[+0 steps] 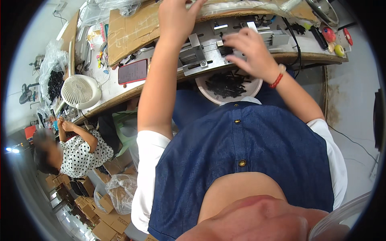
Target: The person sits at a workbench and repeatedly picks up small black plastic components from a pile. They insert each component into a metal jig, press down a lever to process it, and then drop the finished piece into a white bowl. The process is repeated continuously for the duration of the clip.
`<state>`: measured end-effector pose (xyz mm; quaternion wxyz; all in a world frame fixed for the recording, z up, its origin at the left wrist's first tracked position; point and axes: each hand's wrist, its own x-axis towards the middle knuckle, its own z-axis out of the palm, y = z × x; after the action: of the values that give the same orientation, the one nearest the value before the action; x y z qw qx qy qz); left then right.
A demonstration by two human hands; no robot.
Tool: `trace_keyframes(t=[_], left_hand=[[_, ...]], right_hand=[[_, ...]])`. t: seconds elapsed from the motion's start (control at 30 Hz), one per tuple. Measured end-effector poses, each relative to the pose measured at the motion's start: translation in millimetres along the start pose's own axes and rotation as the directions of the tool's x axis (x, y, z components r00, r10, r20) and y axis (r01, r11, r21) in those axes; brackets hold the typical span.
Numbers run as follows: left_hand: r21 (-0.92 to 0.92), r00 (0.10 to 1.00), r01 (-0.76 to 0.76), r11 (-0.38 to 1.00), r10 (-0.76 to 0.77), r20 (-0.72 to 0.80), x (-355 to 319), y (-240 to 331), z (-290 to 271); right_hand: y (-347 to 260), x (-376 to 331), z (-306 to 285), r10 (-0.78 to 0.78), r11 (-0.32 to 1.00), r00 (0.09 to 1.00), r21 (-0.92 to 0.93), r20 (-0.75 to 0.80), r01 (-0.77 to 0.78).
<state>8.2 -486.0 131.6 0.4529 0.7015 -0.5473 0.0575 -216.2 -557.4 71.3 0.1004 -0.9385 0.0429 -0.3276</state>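
Note:
My left hand (176,19) reaches over the far part of the bench, above the cardboard. Its thumb stands out to the right, while the other fingertips run past the top edge of the picture. My right hand (252,53) is over a metal fixture (197,52), palm down, thumb and fingers apart. Close to its fingertips sits a small black part (225,49) in the fixture; I cannot make out whether they touch. Below the bench edge, at my lap, a pale round basin (207,94) holds many thin black pieces (227,84).
Left of the fixture lie a red-edged phone (133,72) and a white fan (81,92). Flat cardboard (132,30) covers the far bench. A black cable (297,44) hangs at the right, near small round items (329,35). Another person (82,150) works at the far left.

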Motion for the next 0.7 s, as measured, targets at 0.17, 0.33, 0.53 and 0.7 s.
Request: trace_keyframes(t=[0.17, 0.33, 0.53, 0.7], left_hand=[[-0.179, 0.996, -0.074, 0.981, 0.064, -0.062, -81.6, 30.7, 7.4], [-0.223, 0.999, 0.031, 0.974, -0.025, 0.031, -146.4, 31.8, 38.1], [-0.115, 0.996, 0.048, 0.992, -0.04, 0.075, -153.1, 20.5, 55.6], [-0.087, 0.999, -0.023, 0.996, 0.025, 0.023, -153.1, 21.9, 64.2]], right_hand=[[55.9, 87.5, -26.8, 0.027, 0.981, 0.969, -0.182, -0.247, -0.073], [108.5, 138.4, -4.0, 0.233, 0.887, 0.972, -0.406, -0.019, -0.22], [98.3, 132.3, -8.3, 0.239, 0.872, 0.964, -0.41, -0.12, -0.267], [105.1, 125.0, -16.2, 0.181, 0.93, 0.938, -0.26, -0.296, -0.261]])
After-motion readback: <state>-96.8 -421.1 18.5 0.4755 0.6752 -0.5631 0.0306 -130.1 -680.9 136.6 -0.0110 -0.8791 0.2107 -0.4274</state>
